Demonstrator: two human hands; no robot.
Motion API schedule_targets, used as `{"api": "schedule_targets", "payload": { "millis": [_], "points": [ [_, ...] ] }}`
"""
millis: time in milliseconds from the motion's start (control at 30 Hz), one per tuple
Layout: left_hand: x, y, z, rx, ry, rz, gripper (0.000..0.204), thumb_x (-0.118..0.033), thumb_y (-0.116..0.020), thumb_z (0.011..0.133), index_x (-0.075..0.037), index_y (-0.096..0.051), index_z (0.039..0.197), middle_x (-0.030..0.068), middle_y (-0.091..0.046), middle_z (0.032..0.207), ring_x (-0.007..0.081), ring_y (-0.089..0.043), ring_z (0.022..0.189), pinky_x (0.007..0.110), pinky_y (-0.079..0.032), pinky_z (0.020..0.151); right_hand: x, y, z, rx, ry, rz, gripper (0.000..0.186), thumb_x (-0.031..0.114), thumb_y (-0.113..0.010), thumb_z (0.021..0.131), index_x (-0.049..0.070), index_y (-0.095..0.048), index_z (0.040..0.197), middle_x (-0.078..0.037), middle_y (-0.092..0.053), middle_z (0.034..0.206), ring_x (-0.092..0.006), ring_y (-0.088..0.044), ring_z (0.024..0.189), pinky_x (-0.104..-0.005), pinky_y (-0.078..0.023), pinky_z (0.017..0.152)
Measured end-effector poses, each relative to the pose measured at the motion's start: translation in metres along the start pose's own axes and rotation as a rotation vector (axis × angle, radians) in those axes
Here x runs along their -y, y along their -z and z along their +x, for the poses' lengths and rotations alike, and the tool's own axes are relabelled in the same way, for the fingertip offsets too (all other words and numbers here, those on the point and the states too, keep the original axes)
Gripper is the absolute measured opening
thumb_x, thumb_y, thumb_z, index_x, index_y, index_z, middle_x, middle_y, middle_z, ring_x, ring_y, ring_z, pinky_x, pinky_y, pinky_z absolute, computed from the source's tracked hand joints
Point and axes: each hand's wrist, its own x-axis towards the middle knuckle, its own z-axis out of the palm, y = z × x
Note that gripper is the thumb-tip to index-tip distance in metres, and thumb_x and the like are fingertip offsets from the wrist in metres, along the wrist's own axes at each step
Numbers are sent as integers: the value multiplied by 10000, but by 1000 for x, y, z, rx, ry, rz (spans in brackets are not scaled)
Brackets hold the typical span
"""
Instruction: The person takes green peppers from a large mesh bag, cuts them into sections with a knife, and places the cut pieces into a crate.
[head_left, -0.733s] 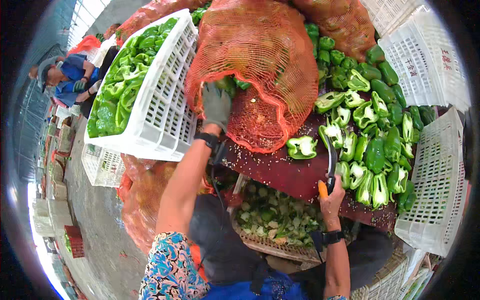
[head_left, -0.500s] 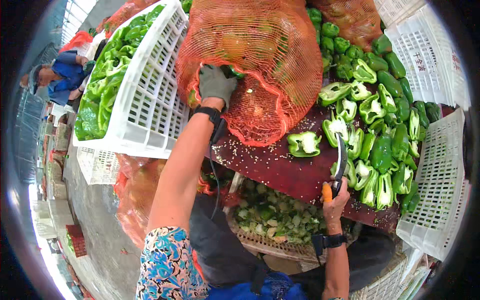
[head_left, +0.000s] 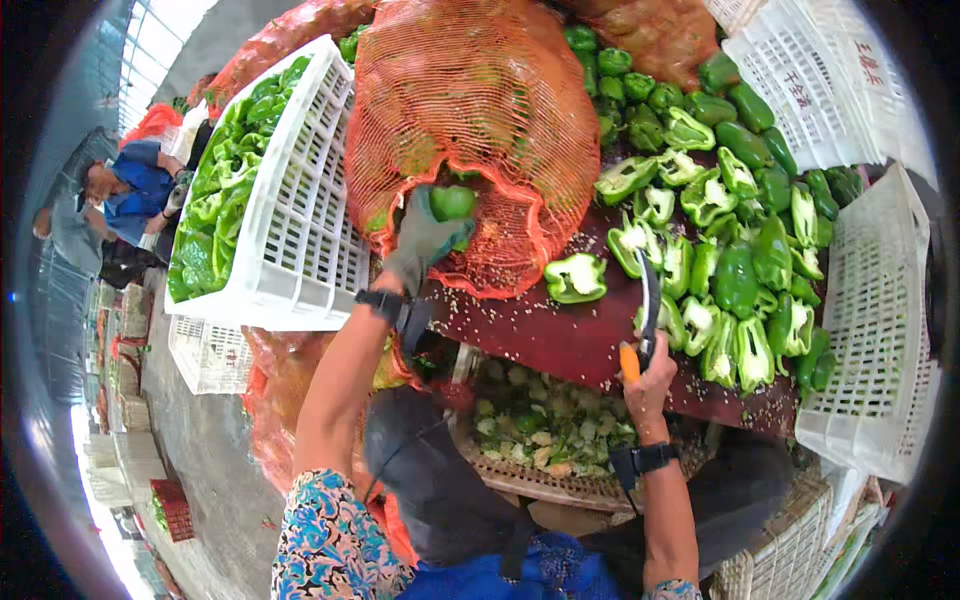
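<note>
My gloved left hand (head_left: pixel 420 240) is closed round a whole green bell pepper (head_left: pixel 453 203) at the mouth of a large orange mesh sack (head_left: pixel 480 110). More peppers show dimly through the netting. In my bare right hand (head_left: pixel 650 380) is a curved knife (head_left: pixel 651 300) with an orange part on its handle. Its blade points away from me, over the near edge of a pile of halved green peppers (head_left: pixel 735 280). One cut half (head_left: pixel 576 278) lies apart on the dark red tabletop (head_left: pixel 520 335), between the sack and the knife.
A white crate (head_left: pixel 300 200) full of cut peppers stands tilted at left. White crates (head_left: pixel 870 320) edge the right side. Below the table, a basket (head_left: pixel 540 485) holds pepper cores and scraps. Seeds litter the tabletop. Another person (head_left: pixel 140 190) sits at far left.
My left hand has drawn back toward me from inside the sack, a green pepper now showing in its grip. The right hand still holds the knife; the whole view has shifted slightly.
</note>
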Motion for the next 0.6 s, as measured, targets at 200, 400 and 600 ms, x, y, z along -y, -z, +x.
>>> {"api": "schedule_targets", "payload": {
  "millis": [200, 400, 600],
  "points": [
    [-56, -33, -113, 247, -52, -701, 827, -239, -799, 767, -51, -313, 1408, 96, -559, 1175, 205, -576, 1030, 337, -504, 881, 16, 0, 3, -3, -72, 86, 278, 74, -717, 807, 7, -549, 1019, -98, -632, 715, -196, -632, 613, -346, -497, 527],
    [-92, -117, -185, 82, -356, -341, 794, -340, -785, 767, -45, -387, 1388, 222, -473, 1249, 365, -506, 1152, 438, -437, 961, 20, 5, -34, 247, -262, 163, 220, 167, -462, 939, 21, -540, 1084, -47, -596, 628, -133, -565, 473, -276, -454, 428],
    [-104, -136, -203, -2, -389, -310, 472, -198, -528, 906, -107, -407, 1353, 240, -456, 1162, 462, -534, 983, 518, -461, 808, 17, 11, -58, -15, -60, 32, 250, 101, -576, 874, -4, -516, 1093, -193, -548, 612, -359, -555, 496, -434, -439, 504]
  ]
}}
